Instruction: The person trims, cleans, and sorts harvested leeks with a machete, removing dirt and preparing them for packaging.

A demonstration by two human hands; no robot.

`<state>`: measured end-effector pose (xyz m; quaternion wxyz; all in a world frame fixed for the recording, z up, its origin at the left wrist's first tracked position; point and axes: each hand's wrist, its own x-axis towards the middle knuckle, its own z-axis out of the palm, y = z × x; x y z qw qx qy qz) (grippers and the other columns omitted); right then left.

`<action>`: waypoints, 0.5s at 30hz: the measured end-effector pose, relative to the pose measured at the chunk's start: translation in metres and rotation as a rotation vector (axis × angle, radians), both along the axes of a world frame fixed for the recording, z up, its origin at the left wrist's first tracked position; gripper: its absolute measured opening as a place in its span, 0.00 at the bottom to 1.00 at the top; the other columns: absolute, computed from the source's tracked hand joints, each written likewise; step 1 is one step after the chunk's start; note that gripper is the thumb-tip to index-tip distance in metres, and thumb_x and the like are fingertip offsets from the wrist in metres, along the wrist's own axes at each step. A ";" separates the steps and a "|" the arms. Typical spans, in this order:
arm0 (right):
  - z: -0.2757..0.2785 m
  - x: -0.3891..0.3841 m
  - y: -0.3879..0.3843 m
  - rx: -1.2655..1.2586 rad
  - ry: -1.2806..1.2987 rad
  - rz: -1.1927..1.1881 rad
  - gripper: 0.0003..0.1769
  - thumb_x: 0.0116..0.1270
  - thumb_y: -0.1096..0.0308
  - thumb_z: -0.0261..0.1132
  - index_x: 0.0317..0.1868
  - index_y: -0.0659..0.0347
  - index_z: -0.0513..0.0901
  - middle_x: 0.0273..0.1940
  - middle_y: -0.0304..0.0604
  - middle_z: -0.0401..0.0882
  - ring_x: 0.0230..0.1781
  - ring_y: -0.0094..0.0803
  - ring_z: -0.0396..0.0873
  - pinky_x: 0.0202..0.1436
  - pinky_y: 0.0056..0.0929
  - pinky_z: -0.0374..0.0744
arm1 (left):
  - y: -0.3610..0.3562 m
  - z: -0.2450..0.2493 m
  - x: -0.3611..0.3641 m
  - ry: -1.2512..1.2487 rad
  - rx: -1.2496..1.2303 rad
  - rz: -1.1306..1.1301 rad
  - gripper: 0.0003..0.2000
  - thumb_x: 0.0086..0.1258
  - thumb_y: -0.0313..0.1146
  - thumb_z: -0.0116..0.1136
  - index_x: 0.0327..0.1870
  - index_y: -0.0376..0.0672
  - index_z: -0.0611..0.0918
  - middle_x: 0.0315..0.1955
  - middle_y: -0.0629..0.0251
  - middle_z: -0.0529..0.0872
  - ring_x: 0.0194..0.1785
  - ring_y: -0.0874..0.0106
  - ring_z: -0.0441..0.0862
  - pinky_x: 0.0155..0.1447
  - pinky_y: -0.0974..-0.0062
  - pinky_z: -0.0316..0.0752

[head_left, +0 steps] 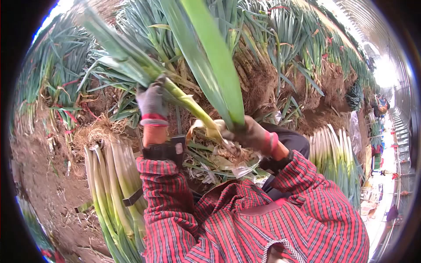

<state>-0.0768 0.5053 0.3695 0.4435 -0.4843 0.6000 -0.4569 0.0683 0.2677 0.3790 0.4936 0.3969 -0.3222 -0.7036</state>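
My left hand (151, 101), in a grey glove with a red cuff, grips the stalk of a leek (193, 105) partway up, where the green leaves fan out. My right hand (251, 133), in a dirty brown glove, grips the same leek near its pale lower end, among loose yellowed outer leaves (206, 129). The leek's broad green leaves (215, 57) rise straight up toward the camera. My red plaid sleeves (245, 219) fill the lower middle of the view.
A pile of cleaned pale leeks (112, 184) lies at my left, another bundle (335, 158) at my right. Uncleaned leeks with soil-covered roots (263, 83) are stacked in front. Peeled scraps (210, 166) lie on my lap. A greenhouse aisle with a distant person (382, 107) runs along the right.
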 end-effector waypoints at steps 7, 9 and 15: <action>-0.141 -0.056 0.150 0.966 0.833 0.476 0.29 0.49 0.58 0.74 0.52 0.59 0.80 0.45 0.51 0.83 0.44 0.44 0.82 0.49 0.38 0.79 | -0.046 -0.017 0.056 0.134 -0.258 0.040 0.23 0.63 0.17 0.59 0.61 0.35 0.73 0.44 0.51 0.85 0.46 0.62 0.85 0.48 0.67 0.83; -0.131 -0.056 0.137 0.908 0.814 0.442 0.33 0.49 0.53 0.74 0.55 0.59 0.79 0.49 0.55 0.81 0.48 0.47 0.82 0.51 0.38 0.78 | -0.042 -0.013 0.059 0.190 -0.262 -0.013 0.22 0.62 0.17 0.58 0.59 0.35 0.74 0.45 0.52 0.85 0.46 0.63 0.85 0.49 0.66 0.84; -0.002 -0.001 -0.017 -0.134 0.873 -0.293 0.33 0.55 0.50 0.73 0.56 0.61 0.79 0.52 0.50 0.81 0.54 0.43 0.79 0.59 0.36 0.76 | -0.004 -0.013 0.010 0.075 -0.180 -0.003 0.22 0.61 0.16 0.58 0.58 0.39 0.74 0.41 0.60 0.85 0.38 0.70 0.84 0.37 0.77 0.83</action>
